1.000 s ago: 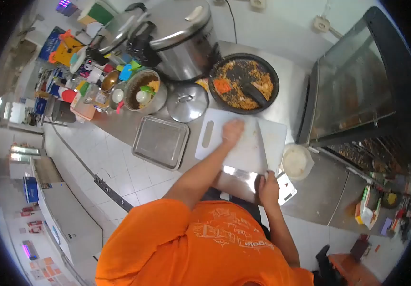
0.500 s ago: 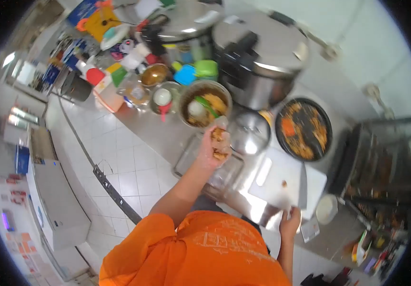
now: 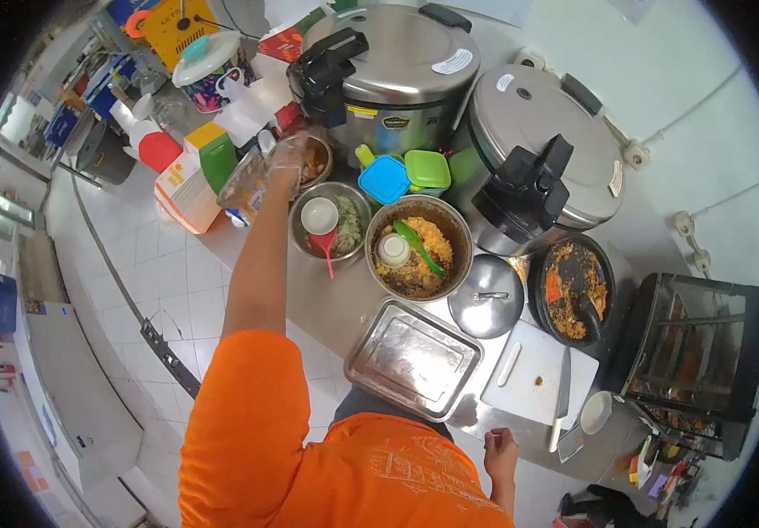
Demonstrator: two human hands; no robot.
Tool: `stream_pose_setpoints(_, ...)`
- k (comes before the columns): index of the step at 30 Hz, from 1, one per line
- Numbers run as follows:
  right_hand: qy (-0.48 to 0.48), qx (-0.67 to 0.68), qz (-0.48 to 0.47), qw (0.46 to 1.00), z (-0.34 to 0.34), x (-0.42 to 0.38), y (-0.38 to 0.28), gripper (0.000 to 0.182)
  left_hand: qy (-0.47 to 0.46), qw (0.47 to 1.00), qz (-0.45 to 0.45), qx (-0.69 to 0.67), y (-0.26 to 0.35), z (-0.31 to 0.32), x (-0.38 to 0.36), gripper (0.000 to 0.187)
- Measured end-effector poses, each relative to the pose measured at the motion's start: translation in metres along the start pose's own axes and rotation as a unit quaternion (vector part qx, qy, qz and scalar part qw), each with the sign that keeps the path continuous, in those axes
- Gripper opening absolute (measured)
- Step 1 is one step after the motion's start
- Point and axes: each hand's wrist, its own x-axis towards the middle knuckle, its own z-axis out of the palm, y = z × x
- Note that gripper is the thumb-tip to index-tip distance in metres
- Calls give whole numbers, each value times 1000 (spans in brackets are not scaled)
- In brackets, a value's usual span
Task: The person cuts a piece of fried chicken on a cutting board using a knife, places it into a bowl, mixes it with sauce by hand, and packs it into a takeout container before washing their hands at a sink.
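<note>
My left hand, in a clear plastic glove, reaches to the near side of a metal bowl of brownish food pieces. Its fingers are blurred and partly hidden, so their grip does not show. Close to that wrist stands a metal bowl of pale green food, with a small white bowl and a red spoon in it. My right hand hangs by the counter's front edge, fingers curled in with nothing visible in them. To its right a knife lies on the white cutting board.
A pot of yellow rice holds a green spoon and a white cup. Before it lies a metal tray; a lid and black pan are rightward. Two large cookers stand behind. A glass display case is far right.
My left hand has moved from beside the rice pot, where it held brown food pieces, leftward to the metal bowl. My right hand has moved away from the knife handle.
</note>
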Motion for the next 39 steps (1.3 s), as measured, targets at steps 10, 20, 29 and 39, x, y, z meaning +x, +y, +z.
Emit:
stream_pose_setpoints(10, 77, 93, 109, 987, -3, -32, 19, 14, -165, 901, -33, -400, 215, -14, -255, 20)
stream_pose_setpoints(20, 91, 140, 140, 976, -19, -63, 58, 21, -336, 855, 385, 94, 332, 294, -539, 42)
stream_pose_setpoints(29, 151, 180, 87, 968, -14, -82, 166, 16, -431, 726, 195, -499, 210, 476, -592, 35)
stream_pose_setpoints(39, 97, 234, 127, 959, -9, -66, 180, 12, 135, 981, 137, 26, 198, 57, -328, 16)
